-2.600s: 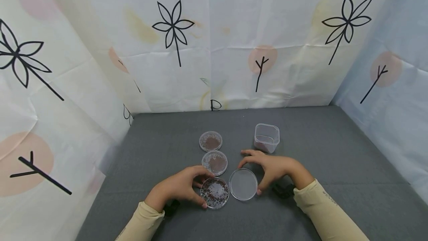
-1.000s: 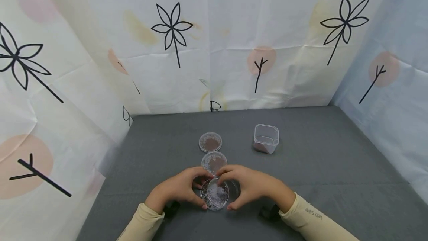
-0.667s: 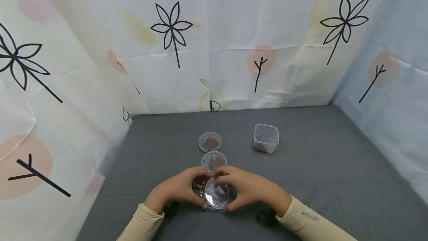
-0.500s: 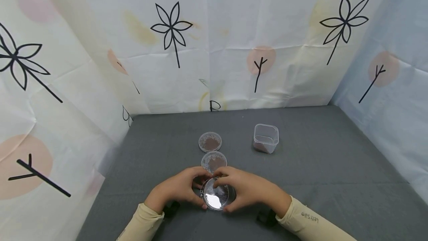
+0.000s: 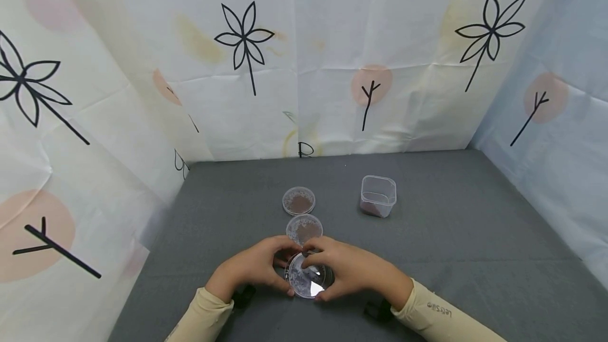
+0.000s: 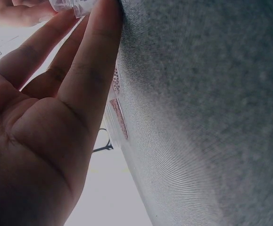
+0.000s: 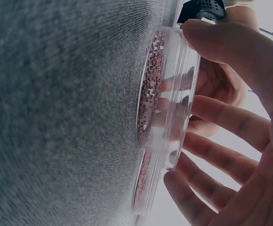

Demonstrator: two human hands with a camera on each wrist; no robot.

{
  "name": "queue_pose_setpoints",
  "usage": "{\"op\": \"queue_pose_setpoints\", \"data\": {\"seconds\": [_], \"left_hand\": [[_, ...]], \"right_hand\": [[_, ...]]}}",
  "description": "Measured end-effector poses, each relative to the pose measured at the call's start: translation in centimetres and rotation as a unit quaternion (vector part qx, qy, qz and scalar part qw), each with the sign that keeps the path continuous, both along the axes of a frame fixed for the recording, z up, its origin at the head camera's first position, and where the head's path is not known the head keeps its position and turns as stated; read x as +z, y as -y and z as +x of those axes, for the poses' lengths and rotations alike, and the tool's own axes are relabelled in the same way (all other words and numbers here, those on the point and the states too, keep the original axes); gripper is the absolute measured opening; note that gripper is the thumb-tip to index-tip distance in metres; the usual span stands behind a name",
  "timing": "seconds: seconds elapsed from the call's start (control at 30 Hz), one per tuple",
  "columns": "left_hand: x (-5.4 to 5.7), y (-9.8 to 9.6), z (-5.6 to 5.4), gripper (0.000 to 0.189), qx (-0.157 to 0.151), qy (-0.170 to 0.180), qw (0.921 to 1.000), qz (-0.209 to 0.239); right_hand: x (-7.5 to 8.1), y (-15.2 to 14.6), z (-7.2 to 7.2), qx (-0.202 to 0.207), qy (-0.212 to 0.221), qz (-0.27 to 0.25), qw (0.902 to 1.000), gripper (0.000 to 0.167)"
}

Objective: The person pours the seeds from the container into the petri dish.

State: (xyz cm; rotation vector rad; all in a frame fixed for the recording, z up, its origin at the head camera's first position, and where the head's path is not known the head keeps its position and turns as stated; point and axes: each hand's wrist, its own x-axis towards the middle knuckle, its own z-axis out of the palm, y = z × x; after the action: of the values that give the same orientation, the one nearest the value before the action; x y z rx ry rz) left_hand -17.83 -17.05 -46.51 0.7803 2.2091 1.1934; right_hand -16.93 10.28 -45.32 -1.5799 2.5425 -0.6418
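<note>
On the grey table, a clear petri dish (image 7: 151,94) of reddish-brown grains stands between the two hands. My left hand (image 5: 258,266) curves round its left side, thumb at the near edge and fingers at the far edge. Above it, my right hand (image 5: 349,267) holds a clear lid (image 5: 311,282) by the edge between thumb and fingers. In the right wrist view the lid lies over the dish rim, slightly offset; whether it is fully seated I cannot tell. The left wrist view shows mostly the palm, with the dish at the top edge.
Two more round petri dishes with brown grains line up behind: a nearer dish (image 5: 304,228) and a farther dish (image 5: 298,201). A clear square tub (image 5: 378,197) with some brown material stands back right. Printed cloth walls (image 5: 332,110) enclose the table.
My right hand has brought the lid left from the table onto the dish. Over the last half second the lid shifts only slightly. My left hand has stayed at the dish.
</note>
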Motion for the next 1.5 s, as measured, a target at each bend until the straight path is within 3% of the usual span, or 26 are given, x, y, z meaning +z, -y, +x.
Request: {"op": "queue_pose_setpoints", "data": {"seconds": [0.3,0.6,1.5], "left_hand": [[0.19,-0.05,-0.03,0.076,-0.005,0.002,1.0000,0.001],[0.16,-0.03,-0.08,0.075,-0.004,0.004,1.0000,-0.003],[-0.13,0.25,-0.21,0.076,-0.010,0.004,0.9999,-0.004]], "right_hand": [[0.04,0.12,0.18,-0.021,0.004,0.016,0.9996,0.059],[0.51,-0.30,0.01,-0.002,0.016,0.023,0.9996,0.064],[0.57,-0.03,-0.12,0.007,0.019,0.011,0.9997,0.048]]}}
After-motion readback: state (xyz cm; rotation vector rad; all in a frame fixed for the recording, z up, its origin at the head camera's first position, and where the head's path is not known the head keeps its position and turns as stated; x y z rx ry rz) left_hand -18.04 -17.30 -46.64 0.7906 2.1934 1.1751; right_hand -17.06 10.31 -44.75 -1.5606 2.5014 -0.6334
